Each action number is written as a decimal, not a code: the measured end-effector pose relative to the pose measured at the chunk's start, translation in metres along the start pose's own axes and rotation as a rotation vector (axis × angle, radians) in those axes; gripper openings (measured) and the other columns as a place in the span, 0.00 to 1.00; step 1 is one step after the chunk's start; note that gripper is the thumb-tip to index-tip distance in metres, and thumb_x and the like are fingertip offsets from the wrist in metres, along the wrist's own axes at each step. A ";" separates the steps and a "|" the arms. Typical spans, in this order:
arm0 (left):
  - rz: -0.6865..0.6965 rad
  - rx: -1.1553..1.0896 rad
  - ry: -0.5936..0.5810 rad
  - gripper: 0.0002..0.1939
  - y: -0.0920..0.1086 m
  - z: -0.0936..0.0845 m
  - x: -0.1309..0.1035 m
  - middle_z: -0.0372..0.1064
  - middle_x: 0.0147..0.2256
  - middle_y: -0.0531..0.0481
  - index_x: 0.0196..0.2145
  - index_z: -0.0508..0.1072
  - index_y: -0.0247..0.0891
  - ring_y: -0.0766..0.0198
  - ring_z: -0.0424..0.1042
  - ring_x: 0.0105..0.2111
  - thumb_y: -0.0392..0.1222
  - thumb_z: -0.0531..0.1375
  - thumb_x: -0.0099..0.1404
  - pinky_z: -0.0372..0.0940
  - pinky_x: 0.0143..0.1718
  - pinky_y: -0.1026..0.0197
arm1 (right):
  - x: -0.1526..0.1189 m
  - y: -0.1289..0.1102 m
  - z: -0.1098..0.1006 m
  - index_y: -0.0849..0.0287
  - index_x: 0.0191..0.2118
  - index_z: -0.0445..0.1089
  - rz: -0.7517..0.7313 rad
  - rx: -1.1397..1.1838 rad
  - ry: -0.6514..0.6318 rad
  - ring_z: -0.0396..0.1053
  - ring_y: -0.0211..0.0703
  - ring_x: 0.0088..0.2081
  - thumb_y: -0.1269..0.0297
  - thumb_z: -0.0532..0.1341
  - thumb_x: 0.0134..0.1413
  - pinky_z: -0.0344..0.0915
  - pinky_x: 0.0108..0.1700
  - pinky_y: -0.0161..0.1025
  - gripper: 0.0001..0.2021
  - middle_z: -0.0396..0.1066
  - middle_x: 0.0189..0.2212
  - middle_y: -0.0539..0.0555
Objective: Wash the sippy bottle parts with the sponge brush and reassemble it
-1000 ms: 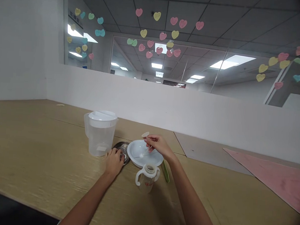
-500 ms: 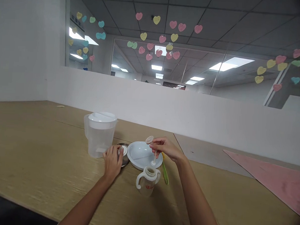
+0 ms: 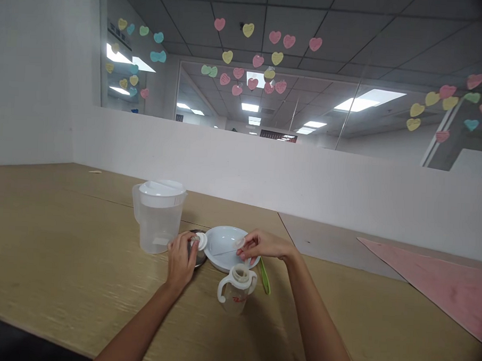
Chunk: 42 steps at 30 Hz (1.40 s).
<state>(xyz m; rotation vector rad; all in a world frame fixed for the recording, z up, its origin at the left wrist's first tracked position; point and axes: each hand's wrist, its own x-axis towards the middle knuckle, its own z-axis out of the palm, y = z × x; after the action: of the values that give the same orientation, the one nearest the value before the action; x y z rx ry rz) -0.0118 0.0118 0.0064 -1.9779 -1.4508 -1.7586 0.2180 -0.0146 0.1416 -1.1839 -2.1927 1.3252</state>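
Observation:
My left hand (image 3: 181,253) is closed on a white bottle collar (image 3: 201,241), holding it over a round metal dish (image 3: 200,257). Between the fingers of my right hand (image 3: 258,246) is a thin pale stem with a round translucent piece (image 3: 239,244) at its top. The stem's lower end is at the mouth of a clear two-handled baby bottle (image 3: 236,297); whether it has gone inside, I cannot tell. The bottle stands upright without a lid, a red print on its side. Behind it lies a white plate (image 3: 225,234), partly covered by my right hand.
A translucent lidded pitcher (image 3: 159,225) stands left of the plate. A green-handled utensil (image 3: 265,277) lies right of the bottle. Farther right is a pink sheet (image 3: 432,284). A white wall (image 3: 241,170) with windows above it bounds the table's back.
My right hand has lowered the stem to the bottle's mouth, and its round top has dropped and tilted. My left hand stays nearly where it was. The view shifted slightly.

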 end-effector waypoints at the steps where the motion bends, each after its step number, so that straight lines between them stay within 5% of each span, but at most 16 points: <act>1: 0.001 -0.019 0.004 0.13 0.000 0.000 0.000 0.65 0.40 0.44 0.41 0.63 0.38 0.58 0.63 0.43 0.46 0.45 0.66 0.56 0.44 0.54 | 0.000 0.002 -0.001 0.64 0.32 0.73 0.015 -0.029 -0.028 0.68 0.40 0.31 0.58 0.67 0.36 0.66 0.33 0.35 0.16 0.71 0.29 0.53; 5: 0.029 -0.089 0.017 0.12 0.001 0.001 0.000 0.65 0.41 0.44 0.42 0.63 0.37 0.59 0.64 0.43 0.44 0.46 0.66 0.58 0.46 0.56 | -0.005 0.001 -0.005 0.63 0.32 0.73 -0.015 -0.234 -0.074 0.68 0.42 0.35 0.59 0.67 0.36 0.63 0.36 0.33 0.15 0.71 0.30 0.52; 9: 0.097 -0.139 0.047 0.10 0.005 -0.001 0.000 0.67 0.40 0.45 0.42 0.64 0.37 0.60 0.65 0.43 0.42 0.48 0.65 0.60 0.46 0.57 | -0.007 -0.002 -0.006 0.60 0.43 0.71 0.001 -0.290 -0.073 0.67 0.44 0.39 0.56 0.68 0.36 0.62 0.39 0.34 0.24 0.71 0.36 0.54; 15: 0.149 -0.235 0.009 0.09 0.011 0.003 -0.005 0.67 0.42 0.45 0.42 0.64 0.37 0.62 0.66 0.44 0.41 0.50 0.65 0.61 0.46 0.58 | 0.027 0.007 0.022 0.56 0.56 0.57 -0.125 -0.113 0.207 0.66 0.42 0.43 0.54 0.66 0.40 0.64 0.43 0.38 0.36 0.67 0.44 0.57; 22: 0.091 -0.294 -0.071 0.10 0.016 0.004 -0.008 0.69 0.42 0.45 0.41 0.63 0.38 0.61 0.68 0.43 0.43 0.48 0.65 0.63 0.45 0.57 | 0.052 0.019 0.041 0.56 0.46 0.67 -0.238 -0.115 0.231 0.66 0.43 0.44 0.57 0.64 0.43 0.63 0.44 0.37 0.21 0.68 0.43 0.55; 28: -0.008 -0.353 -0.073 0.10 0.021 0.002 -0.008 0.70 0.41 0.45 0.38 0.64 0.38 0.61 0.69 0.42 0.44 0.47 0.65 0.63 0.44 0.57 | 0.052 0.021 0.042 0.57 0.44 0.64 -0.261 -0.028 0.170 0.67 0.41 0.43 0.61 0.64 0.44 0.64 0.45 0.37 0.19 0.68 0.40 0.53; 42: -0.307 -0.607 0.015 0.13 0.027 0.001 -0.003 0.70 0.37 0.46 0.36 0.66 0.36 0.61 0.69 0.37 0.49 0.50 0.63 0.64 0.40 0.59 | 0.049 0.008 0.054 0.57 0.42 0.63 -0.303 -0.141 0.259 0.67 0.42 0.45 0.65 0.64 0.43 0.63 0.49 0.39 0.17 0.69 0.41 0.53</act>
<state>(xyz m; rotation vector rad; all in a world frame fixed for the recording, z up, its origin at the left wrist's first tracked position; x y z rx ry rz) 0.0078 -0.0040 0.0162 -2.0526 -1.3871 -2.5927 0.1583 -0.0054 0.0996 -0.9586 -2.1937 0.8582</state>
